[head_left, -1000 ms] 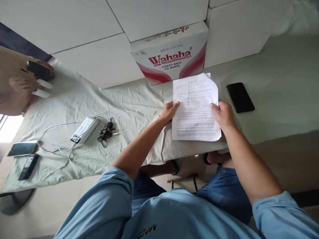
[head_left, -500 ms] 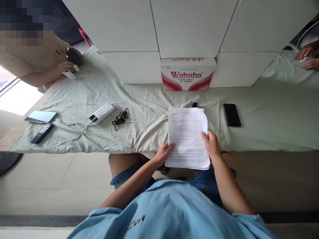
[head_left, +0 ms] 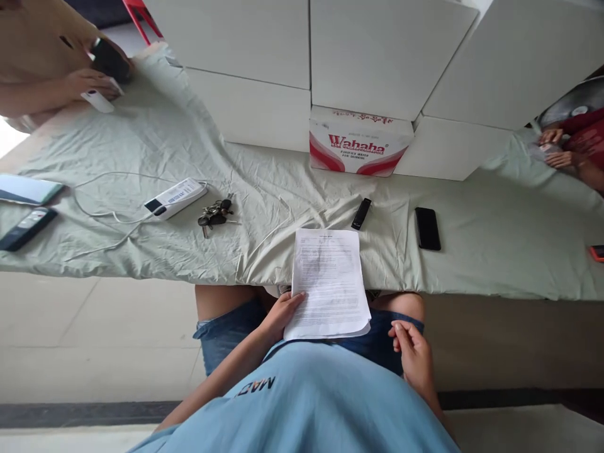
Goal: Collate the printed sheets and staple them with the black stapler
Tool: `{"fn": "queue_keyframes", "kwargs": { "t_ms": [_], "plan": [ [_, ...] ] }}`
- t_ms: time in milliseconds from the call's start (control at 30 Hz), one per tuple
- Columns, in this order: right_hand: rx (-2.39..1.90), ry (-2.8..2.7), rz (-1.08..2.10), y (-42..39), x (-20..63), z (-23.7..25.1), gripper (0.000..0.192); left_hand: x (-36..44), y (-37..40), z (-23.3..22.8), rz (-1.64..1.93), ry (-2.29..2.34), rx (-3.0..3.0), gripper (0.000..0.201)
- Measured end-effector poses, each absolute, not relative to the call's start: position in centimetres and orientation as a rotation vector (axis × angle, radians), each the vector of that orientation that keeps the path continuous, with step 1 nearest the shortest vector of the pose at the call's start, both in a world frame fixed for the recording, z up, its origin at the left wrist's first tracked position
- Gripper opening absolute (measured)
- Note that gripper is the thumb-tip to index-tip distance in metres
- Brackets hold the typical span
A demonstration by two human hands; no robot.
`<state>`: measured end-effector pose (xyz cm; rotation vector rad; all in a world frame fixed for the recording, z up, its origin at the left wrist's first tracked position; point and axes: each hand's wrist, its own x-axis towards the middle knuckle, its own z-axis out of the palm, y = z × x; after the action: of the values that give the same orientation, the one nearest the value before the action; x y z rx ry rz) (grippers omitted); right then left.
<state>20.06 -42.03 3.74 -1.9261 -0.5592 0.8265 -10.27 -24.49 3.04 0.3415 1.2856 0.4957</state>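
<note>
My left hand (head_left: 287, 313) grips a stack of printed paper sheets (head_left: 328, 286) at its lower left edge, thumb on top and the other fingers out of sight underneath. The stack's top part reaches over the table's front edge, while its lower part hangs above my lap. Small printed text covers the top sheet, too fine to read. Away from the paper, to its lower right, my right hand (head_left: 414, 355) hovers over my thigh with loosely curled fingers and nothing visible in it.
On the green cloth (head_left: 264, 182) lie a black phone (head_left: 427, 229), a small black device (head_left: 361, 214), keys (head_left: 217, 214), a white power strip (head_left: 175, 197) with its cable, and a remote (head_left: 28, 228). A Wahaba-labelled carton (head_left: 358, 141) stands behind. Other people's hands work at both far sides.
My right hand has let go of the paper and moved down to the right. The paper has come down nearer my body, uncovering the small black device. The camera view has shifted and tilted.
</note>
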Motion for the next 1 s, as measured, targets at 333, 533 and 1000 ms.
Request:
{"fn": "queue_keyframes", "kwargs": {
  "t_ms": [333,533,1000],
  "plan": [
    [-1.976,-0.491,0.866,-42.7,19.1,4.9,0.084,-11.5,-25.4,2.6,0.482,1.31,0.384,0.062],
    [-2.024,-0.436,0.87,-44.7,19.6,5.0,0.087,-10.9,-25.7,2.8,0.447,1.275,0.423,0.072],
    [-1.829,-0.752,0.675,-29.3,25.4,0.7,0.082,-4.5,-19.5,2.5,0.49,1.126,0.681,0.055]
  ]
}}
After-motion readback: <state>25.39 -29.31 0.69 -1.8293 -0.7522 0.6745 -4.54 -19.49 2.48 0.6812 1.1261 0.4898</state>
